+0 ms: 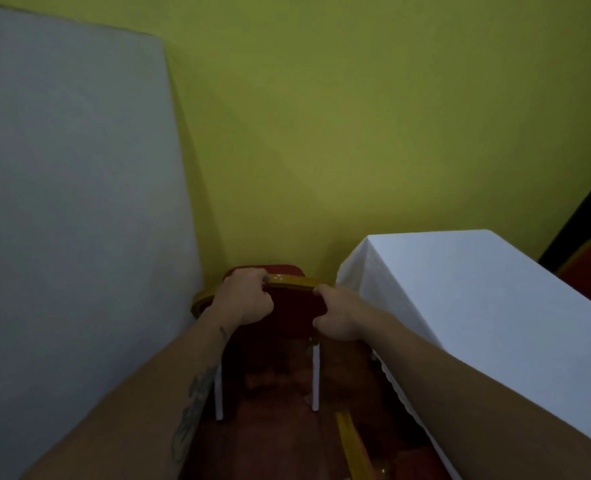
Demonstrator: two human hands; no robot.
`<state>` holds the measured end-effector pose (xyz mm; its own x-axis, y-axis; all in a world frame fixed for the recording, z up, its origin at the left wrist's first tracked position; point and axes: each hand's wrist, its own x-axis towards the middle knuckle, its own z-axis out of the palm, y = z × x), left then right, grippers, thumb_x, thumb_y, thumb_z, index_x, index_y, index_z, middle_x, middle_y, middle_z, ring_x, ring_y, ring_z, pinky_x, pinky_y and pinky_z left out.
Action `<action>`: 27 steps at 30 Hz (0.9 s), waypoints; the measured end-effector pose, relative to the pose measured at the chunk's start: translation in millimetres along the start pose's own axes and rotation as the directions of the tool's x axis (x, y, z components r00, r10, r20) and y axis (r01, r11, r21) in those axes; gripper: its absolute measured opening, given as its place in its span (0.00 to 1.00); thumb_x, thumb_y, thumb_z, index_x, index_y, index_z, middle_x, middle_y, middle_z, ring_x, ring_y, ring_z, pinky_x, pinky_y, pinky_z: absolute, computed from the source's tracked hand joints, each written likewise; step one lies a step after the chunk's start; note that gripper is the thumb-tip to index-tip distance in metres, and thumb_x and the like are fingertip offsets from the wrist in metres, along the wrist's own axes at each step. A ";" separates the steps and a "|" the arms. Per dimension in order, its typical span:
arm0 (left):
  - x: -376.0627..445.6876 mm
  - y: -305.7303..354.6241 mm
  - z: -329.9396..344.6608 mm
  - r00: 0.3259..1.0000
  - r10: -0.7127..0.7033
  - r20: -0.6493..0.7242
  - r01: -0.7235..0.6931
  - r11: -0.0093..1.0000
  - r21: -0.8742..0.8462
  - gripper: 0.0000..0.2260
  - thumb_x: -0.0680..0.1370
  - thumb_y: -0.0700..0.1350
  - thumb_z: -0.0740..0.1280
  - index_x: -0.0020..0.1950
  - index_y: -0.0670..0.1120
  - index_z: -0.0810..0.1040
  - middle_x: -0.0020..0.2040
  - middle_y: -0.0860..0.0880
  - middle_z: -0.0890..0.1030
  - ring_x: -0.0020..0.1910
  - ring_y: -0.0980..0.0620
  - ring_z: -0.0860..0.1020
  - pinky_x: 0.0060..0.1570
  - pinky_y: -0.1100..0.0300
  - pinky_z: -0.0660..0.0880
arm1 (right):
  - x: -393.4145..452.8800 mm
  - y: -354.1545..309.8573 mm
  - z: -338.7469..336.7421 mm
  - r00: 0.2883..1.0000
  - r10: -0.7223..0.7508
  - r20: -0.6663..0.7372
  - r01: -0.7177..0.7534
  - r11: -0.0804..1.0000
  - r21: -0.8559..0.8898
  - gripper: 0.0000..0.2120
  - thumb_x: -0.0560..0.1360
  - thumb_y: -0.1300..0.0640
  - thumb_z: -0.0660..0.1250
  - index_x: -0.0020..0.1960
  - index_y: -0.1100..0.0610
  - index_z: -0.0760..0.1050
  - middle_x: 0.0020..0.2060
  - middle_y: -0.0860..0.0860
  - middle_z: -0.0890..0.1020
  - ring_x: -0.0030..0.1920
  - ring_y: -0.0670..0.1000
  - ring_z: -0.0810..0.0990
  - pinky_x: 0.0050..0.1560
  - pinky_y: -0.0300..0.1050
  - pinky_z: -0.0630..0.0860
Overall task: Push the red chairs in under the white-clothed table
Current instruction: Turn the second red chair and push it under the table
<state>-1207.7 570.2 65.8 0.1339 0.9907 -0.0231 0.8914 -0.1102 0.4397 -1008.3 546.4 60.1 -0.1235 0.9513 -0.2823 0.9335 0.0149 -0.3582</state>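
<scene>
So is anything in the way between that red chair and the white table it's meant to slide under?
Nothing visible. Both hands, left hand and right hand, already grip the red chair by its gold-rimmed back. The white-clothed table stands just to its right, with only bare floor in the gap; the cloth hides what lies underneath.

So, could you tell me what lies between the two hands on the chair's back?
In the head view, only the gold top rail and red backrest lie between the left hand and right hand.
</scene>
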 end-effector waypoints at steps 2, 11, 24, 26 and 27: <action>29.1 -18.8 2.8 1.000 0.002 0.009 -0.002 1.000 0.016 0.24 0.73 0.44 0.64 0.70 0.49 0.74 0.66 0.47 0.75 0.64 0.44 0.74 0.63 0.49 0.73 | 35.2 -9.1 2.6 1.000 0.016 -0.006 -0.016 0.998 -0.057 0.33 0.73 0.51 0.68 0.75 0.53 0.63 0.69 0.58 0.69 0.68 0.62 0.69 0.66 0.61 0.73; 117.3 -81.3 47.1 0.979 -0.038 0.201 -0.012 0.970 0.244 0.22 0.69 0.44 0.66 0.63 0.50 0.75 0.60 0.45 0.79 0.60 0.41 0.77 0.62 0.46 0.72 | 132.5 -18.5 41.4 0.999 0.047 -0.016 -0.050 0.966 -0.253 0.46 0.69 0.51 0.73 0.80 0.50 0.51 0.75 0.58 0.64 0.76 0.62 0.60 0.73 0.69 0.61; 131.0 -85.9 56.1 0.942 -0.110 0.316 0.046 0.978 0.204 0.05 0.71 0.44 0.65 0.45 0.45 0.74 0.49 0.45 0.76 0.52 0.39 0.78 0.52 0.48 0.77 | 169.4 -0.2 57.3 0.995 0.079 -0.069 -0.098 0.931 -0.352 0.18 0.79 0.55 0.66 0.66 0.54 0.67 0.59 0.56 0.79 0.59 0.59 0.78 0.58 0.57 0.77; 124.0 -91.0 55.7 0.929 -0.085 0.361 0.002 0.975 0.222 0.02 0.71 0.43 0.64 0.40 0.46 0.72 0.48 0.44 0.78 0.46 0.42 0.78 0.48 0.49 0.77 | 158.8 -4.1 62.9 0.998 0.050 -0.047 -0.065 0.912 -0.405 0.18 0.78 0.54 0.67 0.66 0.54 0.67 0.58 0.56 0.80 0.57 0.59 0.80 0.56 0.56 0.78; 120.9 -93.6 54.6 0.925 -0.078 0.373 -0.012 0.972 0.234 0.02 0.71 0.43 0.64 0.40 0.46 0.72 0.48 0.44 0.78 0.46 0.42 0.77 0.49 0.49 0.78 | 153.0 -5.7 65.7 0.999 0.030 -0.042 -0.045 0.904 -0.426 0.18 0.78 0.54 0.67 0.65 0.54 0.67 0.57 0.56 0.80 0.55 0.58 0.81 0.54 0.55 0.78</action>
<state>-1251.3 695.9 -27.2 0.2158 0.8951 -0.3902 0.9662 -0.1380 0.2179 -1054.6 671.6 -39.5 -0.0817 0.9634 -0.2553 0.9925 0.1021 0.0679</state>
